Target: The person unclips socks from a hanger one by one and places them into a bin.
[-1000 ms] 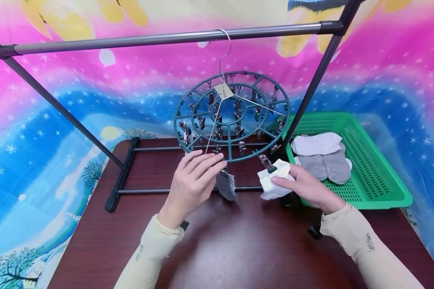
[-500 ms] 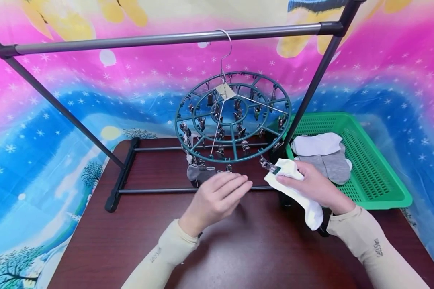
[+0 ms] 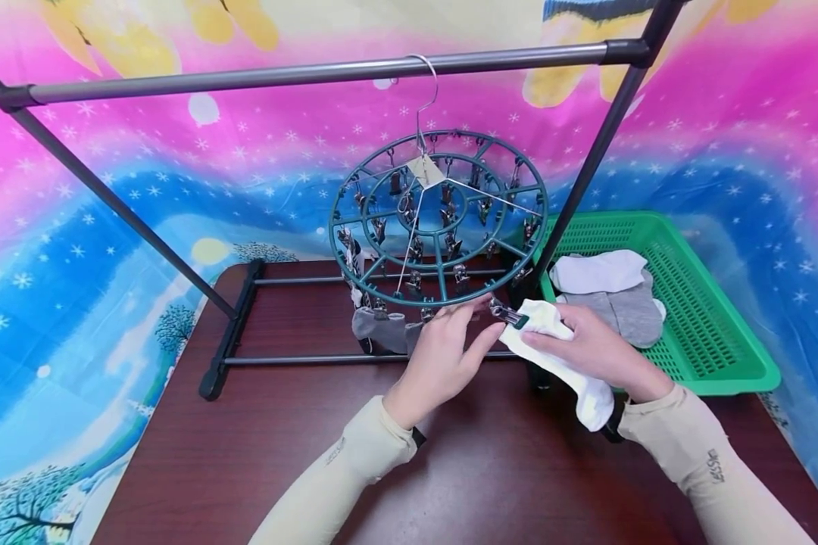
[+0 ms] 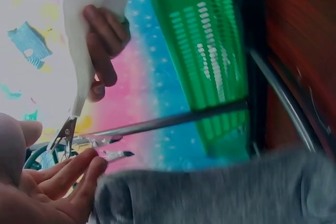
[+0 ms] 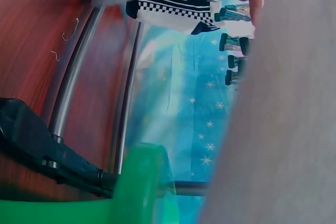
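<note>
My right hand [image 3: 596, 348] pinches a white sock [image 3: 552, 363] near its cuff, and the toe hangs down below the hand. A metal clip [image 3: 509, 312] at the front right of a round green clip hanger [image 3: 443, 295] meets the cuff. In the left wrist view the clip [image 4: 65, 134] has its tip at the sock's edge. My left hand [image 3: 443, 356] is beside the clip with thumb and fingers spread apart, holding nothing. Grey socks [image 3: 382, 329] hang from the hanger behind it. A black-and-white checked sock [image 5: 178, 11] hangs there too.
The hanger hooks over the top bar [image 3: 313, 73] of a dark metal rack standing on a brown table [image 3: 477, 469]. A green basket [image 3: 722, 325] at the right holds folded white and grey socks [image 3: 600, 271]. Several clips [image 3: 450, 242] dangle from the hanger's rings.
My left hand has left the grey sock at the front and moved right to the clip. The white sock, bunched earlier, now hangs lengthwise from my right hand, which shifted slightly right.
</note>
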{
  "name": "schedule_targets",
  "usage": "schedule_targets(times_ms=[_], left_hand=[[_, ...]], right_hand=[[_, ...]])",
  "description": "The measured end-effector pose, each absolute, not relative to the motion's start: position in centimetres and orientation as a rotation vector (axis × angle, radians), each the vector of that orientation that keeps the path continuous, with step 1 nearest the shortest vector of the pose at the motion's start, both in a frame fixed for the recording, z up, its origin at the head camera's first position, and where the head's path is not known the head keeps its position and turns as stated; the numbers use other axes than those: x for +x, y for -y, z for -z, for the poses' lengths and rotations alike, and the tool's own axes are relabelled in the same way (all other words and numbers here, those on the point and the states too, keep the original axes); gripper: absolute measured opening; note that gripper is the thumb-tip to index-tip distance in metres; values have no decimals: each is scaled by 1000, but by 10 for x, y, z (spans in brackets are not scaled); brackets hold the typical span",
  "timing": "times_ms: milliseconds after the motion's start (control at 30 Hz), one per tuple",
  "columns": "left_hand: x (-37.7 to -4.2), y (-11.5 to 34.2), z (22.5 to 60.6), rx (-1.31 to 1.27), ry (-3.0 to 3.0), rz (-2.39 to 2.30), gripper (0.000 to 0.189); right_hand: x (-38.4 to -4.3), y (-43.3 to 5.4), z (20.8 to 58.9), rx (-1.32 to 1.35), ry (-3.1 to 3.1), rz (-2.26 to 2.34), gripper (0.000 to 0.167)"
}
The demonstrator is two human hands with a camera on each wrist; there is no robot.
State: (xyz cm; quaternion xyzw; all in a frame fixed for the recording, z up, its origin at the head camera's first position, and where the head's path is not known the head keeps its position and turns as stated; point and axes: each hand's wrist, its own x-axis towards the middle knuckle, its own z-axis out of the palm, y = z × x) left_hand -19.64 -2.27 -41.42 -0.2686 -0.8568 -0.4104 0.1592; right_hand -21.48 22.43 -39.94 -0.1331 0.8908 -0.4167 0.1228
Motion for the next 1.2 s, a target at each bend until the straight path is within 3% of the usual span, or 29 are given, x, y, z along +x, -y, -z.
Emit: schedule_targets(times_ms=[300, 700, 1200], left_hand=[[-205, 11, 409, -652, 2429, 1563, 36], [-202, 7, 412, -636, 2397, 1437, 33], [-197, 8, 422, -593, 2219, 1380, 33]], right_hand=[[-216, -224, 397, -387, -2599, 1165, 37], [-217, -224, 398, -379, -2585, 1157, 40], [-219, -237, 405, -394, -2604, 1180, 31]])
